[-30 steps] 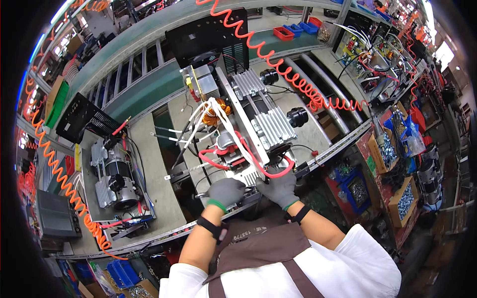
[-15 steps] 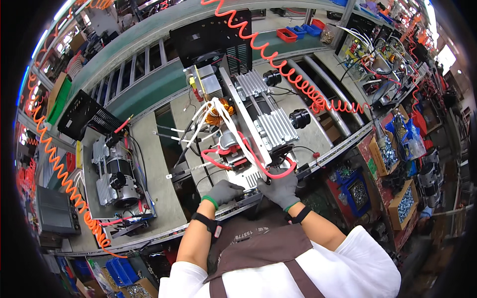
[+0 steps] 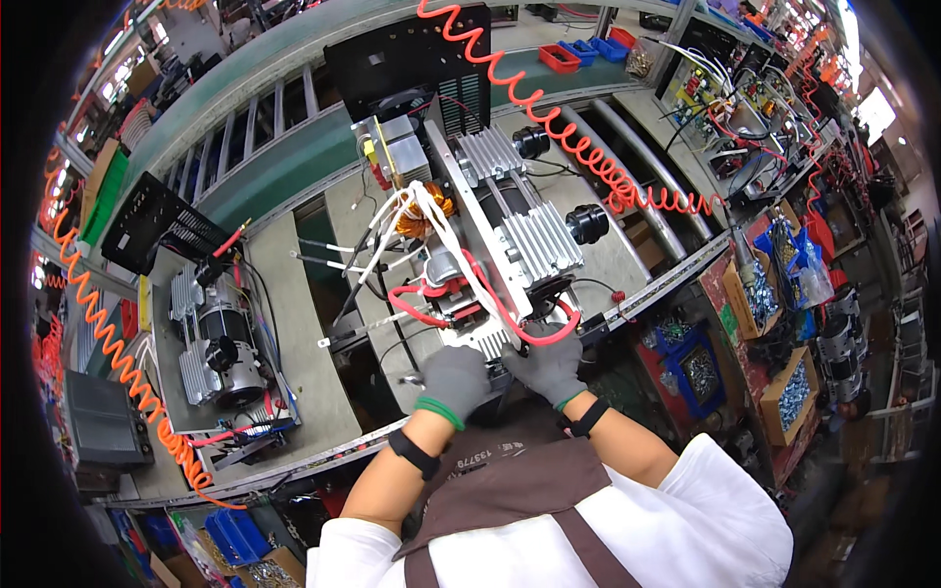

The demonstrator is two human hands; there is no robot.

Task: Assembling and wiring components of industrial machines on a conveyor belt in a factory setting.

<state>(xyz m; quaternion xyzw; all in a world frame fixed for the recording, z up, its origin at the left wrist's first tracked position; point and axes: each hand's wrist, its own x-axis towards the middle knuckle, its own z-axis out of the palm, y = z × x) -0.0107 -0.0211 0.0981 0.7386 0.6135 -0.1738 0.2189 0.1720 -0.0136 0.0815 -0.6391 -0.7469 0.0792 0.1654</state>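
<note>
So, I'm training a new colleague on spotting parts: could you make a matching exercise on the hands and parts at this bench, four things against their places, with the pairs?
Things
1. Left hand
2. Copper-wound coil
3. Thick red cable
4. Large black vented panel

Places
A. Looped just beyond the right hand
B. Upright, beyond the silver finned blocks
C. To the left of the other gloved hand
D. Partly covered by white wires

Pairs: 1-C, 2-D, 3-A, 4-B
</note>
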